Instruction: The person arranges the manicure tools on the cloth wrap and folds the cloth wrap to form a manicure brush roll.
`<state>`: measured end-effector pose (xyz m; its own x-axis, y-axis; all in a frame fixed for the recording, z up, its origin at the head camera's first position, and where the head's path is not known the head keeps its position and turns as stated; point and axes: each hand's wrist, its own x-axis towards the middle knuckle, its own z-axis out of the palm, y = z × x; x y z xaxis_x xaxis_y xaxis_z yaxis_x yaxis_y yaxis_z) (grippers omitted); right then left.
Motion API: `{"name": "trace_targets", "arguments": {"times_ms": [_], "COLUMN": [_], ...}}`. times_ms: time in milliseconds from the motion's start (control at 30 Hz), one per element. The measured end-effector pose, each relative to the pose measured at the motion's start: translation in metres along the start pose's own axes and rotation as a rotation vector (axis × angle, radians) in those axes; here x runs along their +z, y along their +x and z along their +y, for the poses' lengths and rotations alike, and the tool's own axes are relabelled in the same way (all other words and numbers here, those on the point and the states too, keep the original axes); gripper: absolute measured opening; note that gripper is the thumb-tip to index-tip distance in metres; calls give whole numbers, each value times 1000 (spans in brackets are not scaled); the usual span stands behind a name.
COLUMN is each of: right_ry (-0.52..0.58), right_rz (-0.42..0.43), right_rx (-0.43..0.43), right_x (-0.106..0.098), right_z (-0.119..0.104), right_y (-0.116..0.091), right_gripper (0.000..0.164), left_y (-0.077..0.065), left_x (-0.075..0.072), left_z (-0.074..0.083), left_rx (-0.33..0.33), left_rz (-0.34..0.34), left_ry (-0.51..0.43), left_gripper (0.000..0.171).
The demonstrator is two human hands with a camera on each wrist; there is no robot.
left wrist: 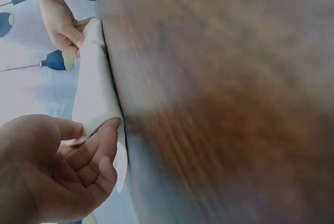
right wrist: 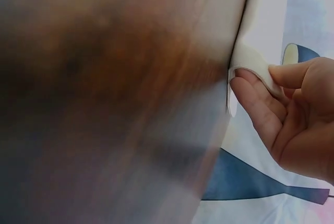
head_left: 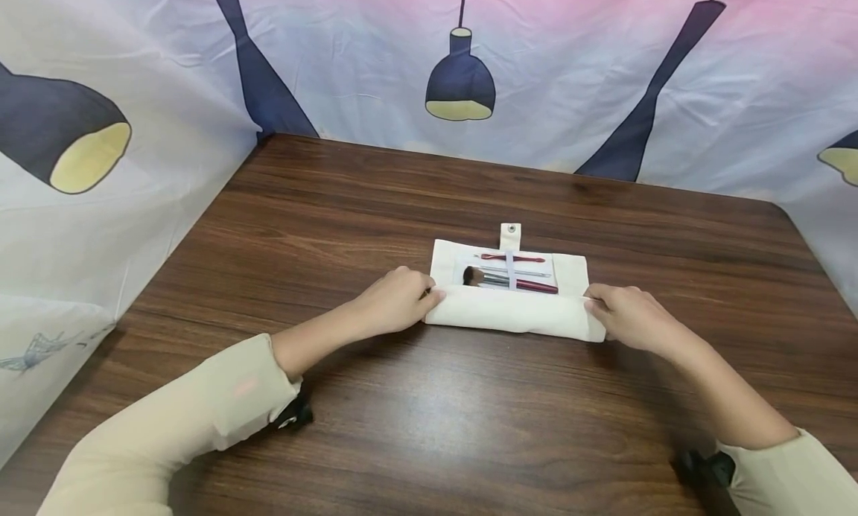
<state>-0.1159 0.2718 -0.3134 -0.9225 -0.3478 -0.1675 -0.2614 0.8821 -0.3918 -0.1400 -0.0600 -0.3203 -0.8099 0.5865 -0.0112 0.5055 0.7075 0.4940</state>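
Observation:
A white fabric roll-up pouch (head_left: 512, 310) lies on the table, its near part folded over toward the far side. My left hand (head_left: 395, 301) pinches the left end of that fold, thumb on top and fingers inside the curl, as the left wrist view shows. At the other end my right hand (head_left: 633, 316) grips the fold the same way. Beyond the fold, a brush (head_left: 509, 280) with a dark tip and red handle, a thin silver tool (head_left: 516, 271) and a red slim tool (head_left: 512, 258) lie under a pale strap. A snap tab (head_left: 511, 237) sticks out at the far edge.
The dark wooden table (head_left: 429, 419) spreads around the pouch. Behind and at the left hangs a cloth backdrop (head_left: 375, 62) printed with lamps. A black wrist device (head_left: 295, 412) sits under the left sleeve cuff, and another (head_left: 704, 467) by the right cuff.

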Motion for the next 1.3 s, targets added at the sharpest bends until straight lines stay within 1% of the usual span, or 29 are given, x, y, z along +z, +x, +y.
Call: {"name": "trace_targets", "arguments": {"times_ms": [67,200,300,367,467,533,633,667,700,733,800,833,867,900,933,967,1000,1067,1133,1167,1233,1267,1300], "right_ry": [19,48,76,86,78,36,-44,-81,-117,-145,-220,-256,-289,-309,-319,-325,-320,-308,-300,-296,-295,-297,-301], "right_rz": [-24,-53,-62,-57,-37,-12,76,126,189,253,361,394,409,400,370,331,290,220,180,170,160,158,157], "right_rx": [21,58,78,83,94,120,154,143,113,53,-108,-194,-271,-335,-379,-400,-404,-383,-361,-357,-361,-368,-375], "right_x": [0,0,-1,-1,-2,-3,-4,-3,-2,-1,2,4,6,8,9,11,13,16,17,17,18,18,18], "right_z": [1,2,2,3,4,4,1,0,-2,-3,-7,-10,-12,-14,-16,-18,-19,-20,-21,-20,-19,-19,-18], "right_y": [5,13,18,21,23,23,19,18,16,14,11,10,8,7,5,4,2,0,-1,-1,-2,-2,-2], "right_gripper": [22,24,24,24,24,22,21,21,21,23,25,27,29,32,35,38,41,44,46,45,45,45,45], "left_y": [4,10,15,18,23,25,28,28,29,30,30,30,31,31,31,30,30,30,29,29,28,28,27], "left_x": [1,3,4,4,4,3,2,1,1,1,0,0,0,0,-1,-1,-1,-1,-1,-1,-1,0,0], "left_z": [-1,-3,-4,-4,-4,-3,-2,-2,-1,-1,0,0,0,0,0,0,0,-1,-1,-1,0,2,3], "left_rx": [-24,-68,-109,-136,-167,-181,-196,-202,-207,-210,-216,-217,-218,-217,-216,-215,-215,-216,-217,-213,-175,-139,-90], "left_rz": [-4,-8,-31,-58,-102,-126,-151,-158,-165,-169,-179,-181,-182,-183,-183,-183,-182,-178,-159,-141,-66,-15,42], "left_ry": [-16,-17,-36,-55,-53,-40,-10,-2,8,18,32,41,48,50,54,56,59,57,72,92,175,231,289], "left_gripper": [34,38,41,42,43,43,41,41,40,40,39,39,39,39,39,39,40,40,40,39,33,27,22]}}
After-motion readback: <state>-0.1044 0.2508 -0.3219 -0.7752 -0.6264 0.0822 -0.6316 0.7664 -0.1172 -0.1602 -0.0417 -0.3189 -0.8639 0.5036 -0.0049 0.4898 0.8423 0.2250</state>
